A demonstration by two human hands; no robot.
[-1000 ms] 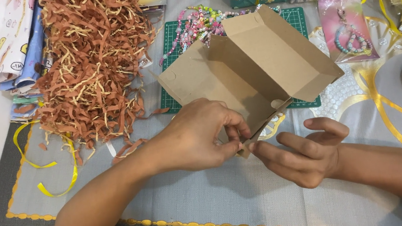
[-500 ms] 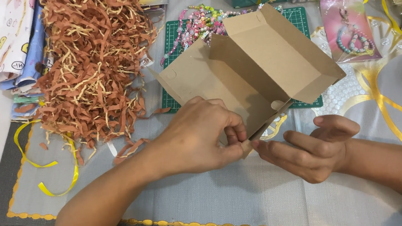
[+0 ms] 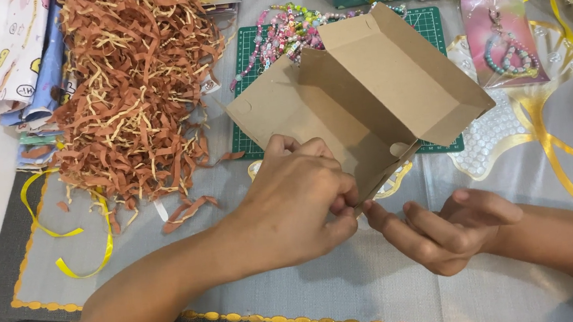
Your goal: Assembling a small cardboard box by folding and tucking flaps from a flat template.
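A grey-clothed table (image 3: 315,300) held shredded paper (image 3: 130,92) and a green cutting mat (image 3: 247,51). Above it stood a half-folded cardboard box (image 3: 372,95), light, stiff, crushable, best held at edges. The left hand (image 3: 299,209) pinched its lower corner; the right hand (image 3: 443,230) touched it, loosely curled.

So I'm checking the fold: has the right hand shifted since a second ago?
Yes. The right hand has eased slightly rightward and opened, judged against the green mat.

a heap of brown and tan shredded paper (image 3: 127,92) lies on the grey table (image 3: 413,289), a yellow ribbon (image 3: 70,233) just beside it. a green cutting mat (image 3: 428,22) carries colourful beads (image 3: 290,29); a packaged bracelet (image 3: 505,46) lies near.
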